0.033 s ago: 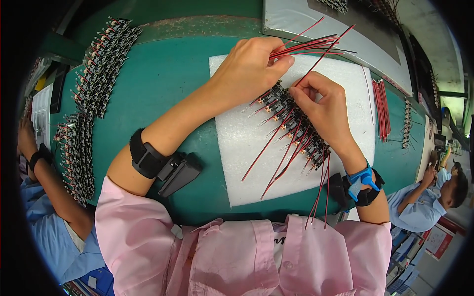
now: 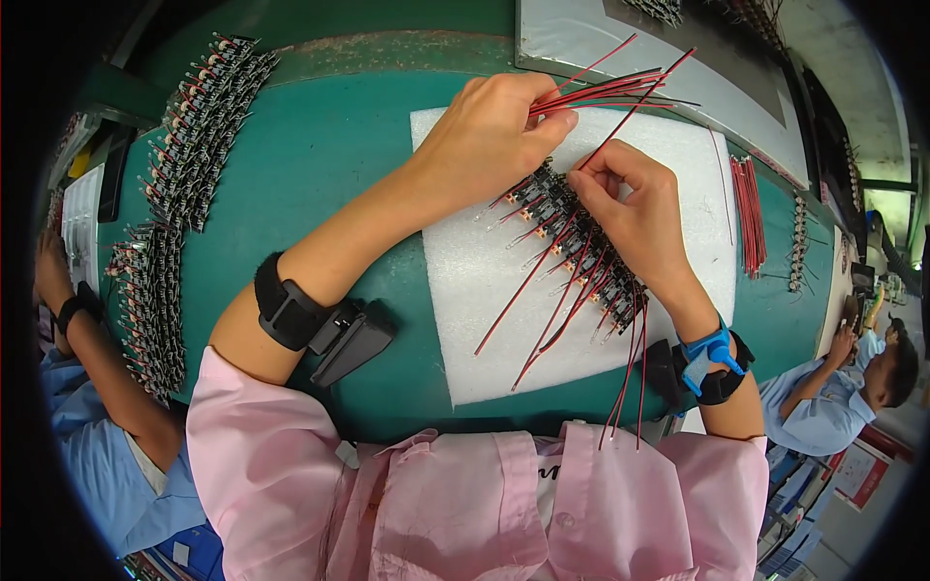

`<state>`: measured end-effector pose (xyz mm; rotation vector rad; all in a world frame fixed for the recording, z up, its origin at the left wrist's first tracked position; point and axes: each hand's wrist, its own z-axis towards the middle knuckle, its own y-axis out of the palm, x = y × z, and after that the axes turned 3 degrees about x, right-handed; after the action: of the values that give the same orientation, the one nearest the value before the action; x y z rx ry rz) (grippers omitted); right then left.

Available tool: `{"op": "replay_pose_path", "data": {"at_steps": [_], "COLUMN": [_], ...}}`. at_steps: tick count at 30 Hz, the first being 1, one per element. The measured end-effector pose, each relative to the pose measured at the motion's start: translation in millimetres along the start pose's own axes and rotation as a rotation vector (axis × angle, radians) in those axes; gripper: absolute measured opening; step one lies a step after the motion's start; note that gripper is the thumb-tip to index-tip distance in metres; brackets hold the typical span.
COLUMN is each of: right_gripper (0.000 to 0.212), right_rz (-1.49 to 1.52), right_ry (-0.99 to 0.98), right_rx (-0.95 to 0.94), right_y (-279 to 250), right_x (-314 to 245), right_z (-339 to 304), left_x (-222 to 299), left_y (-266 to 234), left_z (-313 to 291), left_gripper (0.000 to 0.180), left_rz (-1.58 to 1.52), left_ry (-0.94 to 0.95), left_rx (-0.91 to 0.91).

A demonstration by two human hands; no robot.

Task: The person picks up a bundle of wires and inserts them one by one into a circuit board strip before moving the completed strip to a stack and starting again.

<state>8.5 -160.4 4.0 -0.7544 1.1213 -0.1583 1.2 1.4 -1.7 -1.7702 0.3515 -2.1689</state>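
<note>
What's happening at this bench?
A person's left hand holds a bundle of red and black wires. The right hand pinches a red-and-black wire pair over a row of small circuit boards on a white foam sheet. Other wires trail from that row toward the person. More board rows sit at left on the green table.

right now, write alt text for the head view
A bare left hand holds a bundle of thin red and black wires, while the bare right hand pinches another wire by a row of small black boards on a white sheet.
</note>
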Motion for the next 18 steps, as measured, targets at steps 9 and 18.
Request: {"op": "replay_pose_path", "data": {"at_steps": [9, 18], "right_gripper": [0.006, 0.004], "right_rz": [-0.06, -0.048], "right_ry": [-0.044, -0.034], "right_rx": [-0.049, -0.059], "right_y": [-2.9, -4.4], "right_x": [-4.4, -4.8], "right_z": [0.5, -0.2], "left_x": [-0.7, 0.8], "left_y": [-0.6, -2.8], "left_z": [0.1, 0.8], "left_gripper": [0.027, 0.026], "left_rz": [0.021, -0.028], "left_ry": [0.017, -0.01], "left_rx": [-0.004, -0.009]}}
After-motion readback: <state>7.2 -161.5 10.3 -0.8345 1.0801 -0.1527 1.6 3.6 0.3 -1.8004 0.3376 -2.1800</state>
